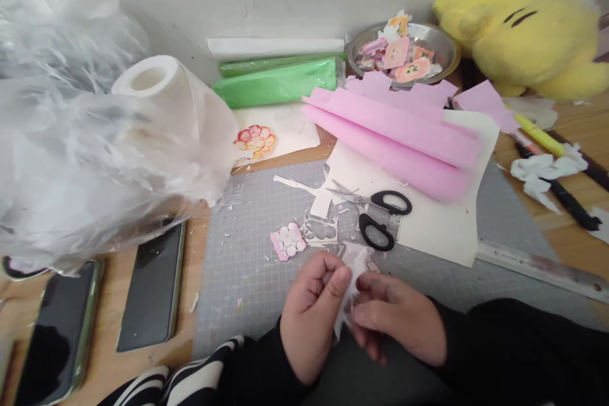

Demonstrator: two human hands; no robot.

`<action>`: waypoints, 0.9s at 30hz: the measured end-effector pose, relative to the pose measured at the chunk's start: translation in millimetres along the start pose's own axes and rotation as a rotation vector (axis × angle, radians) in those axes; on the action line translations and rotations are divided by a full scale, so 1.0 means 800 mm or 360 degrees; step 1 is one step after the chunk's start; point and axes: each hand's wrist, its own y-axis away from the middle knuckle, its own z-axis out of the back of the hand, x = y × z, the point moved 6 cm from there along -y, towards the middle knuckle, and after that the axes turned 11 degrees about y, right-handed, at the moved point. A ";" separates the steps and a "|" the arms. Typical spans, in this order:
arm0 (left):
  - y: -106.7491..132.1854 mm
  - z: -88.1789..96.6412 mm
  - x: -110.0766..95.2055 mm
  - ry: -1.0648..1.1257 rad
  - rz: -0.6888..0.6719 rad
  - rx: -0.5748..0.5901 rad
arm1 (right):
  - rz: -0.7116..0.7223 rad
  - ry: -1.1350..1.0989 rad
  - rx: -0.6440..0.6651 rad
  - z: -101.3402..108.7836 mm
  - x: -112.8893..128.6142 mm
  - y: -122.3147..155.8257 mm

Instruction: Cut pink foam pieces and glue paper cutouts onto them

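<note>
Pinching the slip from both sides!

Up close now: clamping one side between thumb and curled fingers of the left hand, catching the other with the fingertips of the right hand. Held close to the body, over the near part of the mat, probably for fine finger work; gripped two-handed, seemingly, to keep something so flimsy under control.

Over left, past phones lying on the desk, off the mat. Across right, along the ruler, angled away from the white sheet. Straight ahead, to the cutout, flat on the mat just beside a frame-like scrap. Then to the scissors, lying with spread handles turned rightward, perhaps for easy reach.

Deeper, over the pink paper, loosely rolled across the sheet. Leftward, past the bag heaped against the roll. Furthest back, along green packets to the bowl, loaded with paper pieces, likely to corral loose bits, and on to the yellow plush beside it.
</note>
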 end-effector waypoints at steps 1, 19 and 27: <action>0.001 -0.004 0.002 -0.0011 0.0036 0.0066 | 0.0007 0.0005 -0.0016 0.002 0.000 -0.001; 0.002 0.004 0.001 0.0063 -0.0020 -0.0082 | -0.0007 0.0038 0.0014 0.001 0.005 0.001; -0.002 0.010 -0.002 0.0143 -0.0063 -0.0163 | -0.0053 0.0071 0.0079 -0.006 -0.003 0.001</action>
